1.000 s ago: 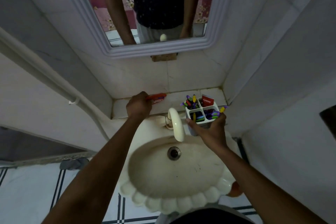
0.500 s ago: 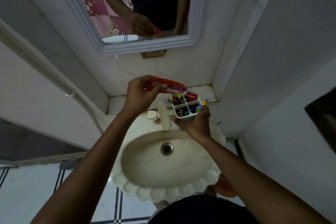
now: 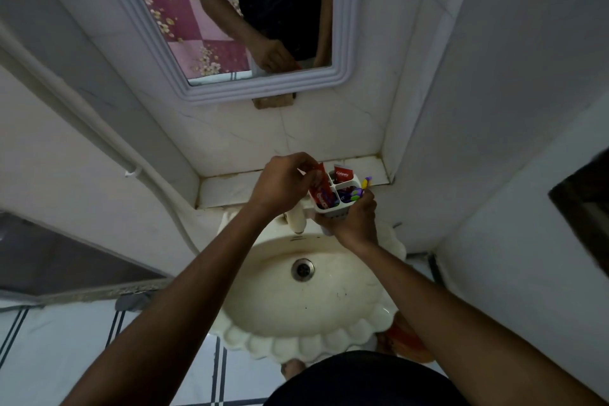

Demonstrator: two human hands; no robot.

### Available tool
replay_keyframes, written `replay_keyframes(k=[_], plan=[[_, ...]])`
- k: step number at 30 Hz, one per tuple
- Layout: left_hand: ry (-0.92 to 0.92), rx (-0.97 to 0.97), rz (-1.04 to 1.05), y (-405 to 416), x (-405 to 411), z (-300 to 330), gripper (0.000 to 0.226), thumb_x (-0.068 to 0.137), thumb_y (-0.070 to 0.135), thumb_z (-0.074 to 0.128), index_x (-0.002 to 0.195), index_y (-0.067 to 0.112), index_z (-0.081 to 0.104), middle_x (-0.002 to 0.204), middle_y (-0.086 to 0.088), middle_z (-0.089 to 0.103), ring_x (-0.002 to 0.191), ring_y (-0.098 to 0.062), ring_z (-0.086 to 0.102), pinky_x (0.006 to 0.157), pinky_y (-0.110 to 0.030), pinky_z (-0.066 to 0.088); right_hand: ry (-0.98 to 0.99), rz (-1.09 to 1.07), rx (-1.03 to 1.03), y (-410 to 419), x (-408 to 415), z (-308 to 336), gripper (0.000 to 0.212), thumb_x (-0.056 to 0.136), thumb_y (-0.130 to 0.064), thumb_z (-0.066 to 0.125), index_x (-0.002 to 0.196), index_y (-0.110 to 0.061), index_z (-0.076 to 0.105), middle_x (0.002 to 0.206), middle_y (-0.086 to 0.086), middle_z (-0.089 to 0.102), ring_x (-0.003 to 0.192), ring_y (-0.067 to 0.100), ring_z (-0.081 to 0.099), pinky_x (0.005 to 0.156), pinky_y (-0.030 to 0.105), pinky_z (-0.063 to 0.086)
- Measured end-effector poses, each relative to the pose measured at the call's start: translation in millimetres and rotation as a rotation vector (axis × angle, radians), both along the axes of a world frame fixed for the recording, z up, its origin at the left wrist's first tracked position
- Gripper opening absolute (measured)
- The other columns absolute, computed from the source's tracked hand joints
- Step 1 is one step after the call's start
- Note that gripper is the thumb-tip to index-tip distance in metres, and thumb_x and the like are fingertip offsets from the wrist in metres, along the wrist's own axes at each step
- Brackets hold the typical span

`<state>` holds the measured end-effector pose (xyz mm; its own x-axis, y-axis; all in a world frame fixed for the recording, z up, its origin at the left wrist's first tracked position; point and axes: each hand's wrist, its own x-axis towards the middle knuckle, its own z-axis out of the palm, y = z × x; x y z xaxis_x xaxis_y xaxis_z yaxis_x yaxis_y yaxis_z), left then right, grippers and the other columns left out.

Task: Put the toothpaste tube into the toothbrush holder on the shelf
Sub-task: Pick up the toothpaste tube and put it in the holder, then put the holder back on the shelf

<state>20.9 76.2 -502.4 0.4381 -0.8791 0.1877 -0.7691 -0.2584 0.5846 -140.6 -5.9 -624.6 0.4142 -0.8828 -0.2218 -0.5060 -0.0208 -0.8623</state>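
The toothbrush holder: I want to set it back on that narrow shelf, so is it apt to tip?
Probably somewhat top-heavy: the toothbrush holder is tall, with brushes and a toothpaste tube sticking above its rim. It looks like light plastic, so a nudge might topple it. The right hand steadying its base seems wise.

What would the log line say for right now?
left hand: lowering toothpaste tube into holder's front-left slot | right hand: holding toothbrush holder over sink | state: tube partly in
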Motion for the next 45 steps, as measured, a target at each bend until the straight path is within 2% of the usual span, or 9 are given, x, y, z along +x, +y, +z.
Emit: replay_keyframes(k=[9,14,21,27,31,36,39,42,45], plan=[[-0.036,0.137,0.000,-10,-4,-13,0.019,0.092,0.016,0.068,0.103,0.019,0.083,0.097,0.004,0.083,0.085,-0.015,0.075,0.079,-0.041,0.063,0.009,-0.012,-0.023,3,-3,-3,0.151,0.044,-0.080,0.098,0.161,-0.018,0.024,0.150,0.010,0.048,0.141,0.034,0.056,0.107,0.055,0.060],[-0.042,0.176,-0.007,-20,-7,-18,0.021,0.093,0.010,0.068,0.104,0.017,0.084,0.099,0.000,0.084,0.080,-0.007,0.070,0.068,-0.016,0.052,0.000,-0.033,-0.038,3,-3,-7,0.156,0.041,-0.086,0.093,0.162,-0.017,0.024,0.152,0.010,0.049,0.142,0.035,0.056,0.108,0.056,0.060],[-0.097,0.183,-0.039,-20,-3,-21,0.019,0.090,0.016,0.073,0.103,0.023,0.085,0.096,0.004,0.085,0.087,-0.014,0.079,0.085,-0.037,0.063,-0.051,-0.052,-0.030,3,-4,-15,0.153,0.041,-0.087,0.095,0.160,-0.023,0.025,0.152,0.002,0.058,0.139,0.029,0.062,0.106,0.053,0.062],[0.167,0.030,0.141,-8,5,-26,0.024,0.097,0.040,0.075,0.108,0.019,0.081,0.103,0.009,0.081,0.090,-0.005,0.075,0.084,-0.040,0.064,-0.123,-0.083,-0.029,1,-1,-6,0.136,0.053,-0.065,0.104,0.160,-0.029,0.028,0.147,-0.002,0.065,0.132,0.026,0.068,0.103,0.048,0.063],[0.197,-0.075,0.238,6,9,-24,0.040,0.097,0.050,0.072,0.124,0.020,0.073,0.122,0.007,0.075,0.105,-0.011,0.072,0.093,-0.045,0.061,-0.122,-0.131,-0.058,-3,1,8,0.123,0.058,-0.053,0.107,0.157,-0.027,0.038,0.140,-0.007,0.067,0.127,0.024,0.070,0.094,0.032,0.056],[0.099,-0.155,0.251,14,20,3,0.058,0.096,0.059,0.069,0.143,0.026,0.060,0.142,0.004,0.064,0.130,-0.016,0.061,0.108,-0.052,0.053,-0.222,-0.216,-0.200,-7,3,56,0.127,0.057,-0.053,0.107,0.162,-0.024,0.041,0.151,0.000,0.065,0.134,0.022,0.066,0.104,0.038,0.059],[0.041,-0.225,0.203,12,26,37,0.055,0.099,0.057,0.068,0.142,0.025,0.061,0.141,0.003,0.065,0.130,-0.017,0.060,0.107,-0.052,0.053,-0.312,-0.260,-0.296,-14,4,102,0.123,0.057,-0.047,0.109,0.160,-0.020,0.046,0.148,0.000,0.067,0.131,0.018,0.067,0.104,0.034,0.059],[0.000,-0.325,0.180,7,27,80,0.052,0.099,0.058,0.068,0.139,0.025,0.063,0.138,0.004,0.066,0.127,-0.016,0.061,0.106,-0.052,0.053,-0.430,-0.266,-0.380,-22,3,156,0.122,0.055,-0.054,0.106,0.156,-0.019,0.049,0.144,-0.002,0.069,0.124,0.012,0.068,0.096,0.016,0.055],[-0.035,-0.410,0.178,2,20,131,0.055,0.099,0.058,0.068,0.142,0.024,0.062,0.140,0.003,0.066,0.129,-0.015,0.061,0.107,-0.045,0.053,-0.546,-0.283,-0.483,-31,-3,219,0.118,0.052,-0.066,0.099,0.150,-0.017,0.054,0.139,0.000,0.071,0.121,0.015,0.071,0.094,0.025,0.059]])
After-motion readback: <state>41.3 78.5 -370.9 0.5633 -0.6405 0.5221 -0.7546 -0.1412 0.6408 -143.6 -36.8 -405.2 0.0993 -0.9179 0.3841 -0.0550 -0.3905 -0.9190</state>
